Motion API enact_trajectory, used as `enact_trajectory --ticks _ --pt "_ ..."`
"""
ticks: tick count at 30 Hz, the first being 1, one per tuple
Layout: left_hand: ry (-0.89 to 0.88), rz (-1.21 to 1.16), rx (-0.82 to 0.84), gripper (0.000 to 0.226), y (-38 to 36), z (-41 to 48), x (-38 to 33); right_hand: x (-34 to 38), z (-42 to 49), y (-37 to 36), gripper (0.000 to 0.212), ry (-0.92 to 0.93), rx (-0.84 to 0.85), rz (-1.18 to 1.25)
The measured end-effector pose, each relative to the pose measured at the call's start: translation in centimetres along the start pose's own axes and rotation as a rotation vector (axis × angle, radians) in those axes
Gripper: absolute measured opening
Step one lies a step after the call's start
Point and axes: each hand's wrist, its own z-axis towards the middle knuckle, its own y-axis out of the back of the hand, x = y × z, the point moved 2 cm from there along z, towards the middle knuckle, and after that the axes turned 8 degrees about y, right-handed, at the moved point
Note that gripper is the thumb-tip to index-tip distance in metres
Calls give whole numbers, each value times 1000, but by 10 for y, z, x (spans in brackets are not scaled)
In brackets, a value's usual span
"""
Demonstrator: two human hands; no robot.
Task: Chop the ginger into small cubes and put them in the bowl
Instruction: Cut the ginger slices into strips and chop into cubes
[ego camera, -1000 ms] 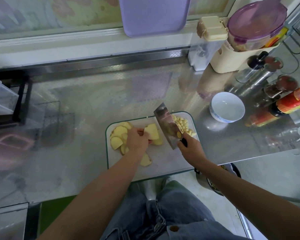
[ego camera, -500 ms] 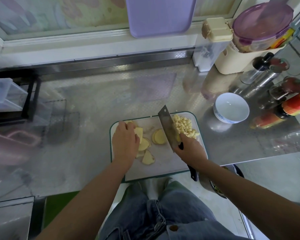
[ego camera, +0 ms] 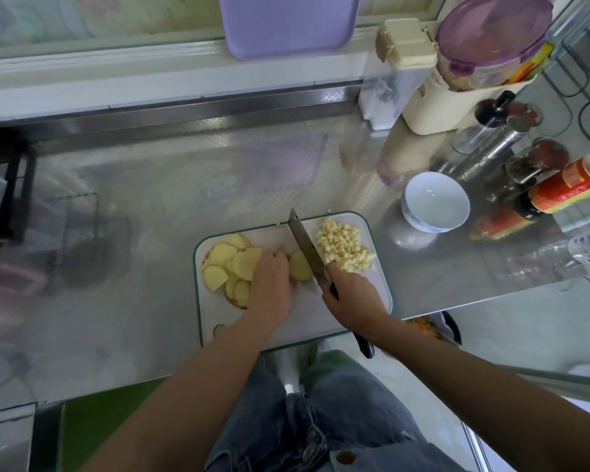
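A white cutting board (ego camera: 307, 321) with a green rim lies at the counter's front edge. Yellow ginger slices (ego camera: 225, 264) are spread over its left half. A heap of small ginger cubes (ego camera: 343, 248) sits at its far right. My left hand (ego camera: 273, 284) presses down on a small stack of slices (ego camera: 298, 265) in the middle, fingers curled over it. My right hand (ego camera: 349, 294) grips the black handle of a cleaver (ego camera: 305, 245), whose blade stands edge-down just right of that stack. An empty white bowl (ego camera: 435, 206) stands on the counter beyond the board's right corner.
Sauce bottles (ego camera: 559, 192), a metal shaker (ego camera: 491, 144) and cream storage containers (ego camera: 457, 97) crowd the back right. A purple tray (ego camera: 288, 22) leans on the back wall. A black rack (ego camera: 11, 185) stands at the left. The steel counter (ego camera: 150, 216) drops off right of the board.
My left hand moved from the slice pile at the left onto a stack in the board's middle. The cleaver came upright beside that stack.
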Motion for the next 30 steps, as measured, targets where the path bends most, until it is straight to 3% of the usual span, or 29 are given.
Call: enact_trajectory --ticks 5,11,16,20,30 --pt "39 -11 53 39 -4 1 -16 -11 -4 4 8 -31 3 -69" --pt "202 -248 54 30 -2 2 -14 -12 -1 8 20 -44 30 -54" --pt "280 -254 1 18 0 1 -15 -13 -3 15 18 -23 -37 -43" --pt "324 -294 18 29 1 1 -15 -13 -6 14 13 7 18 -63" --pt "373 -340 28 19 0 1 -16 -9 -6 11 21 0 81 -60"
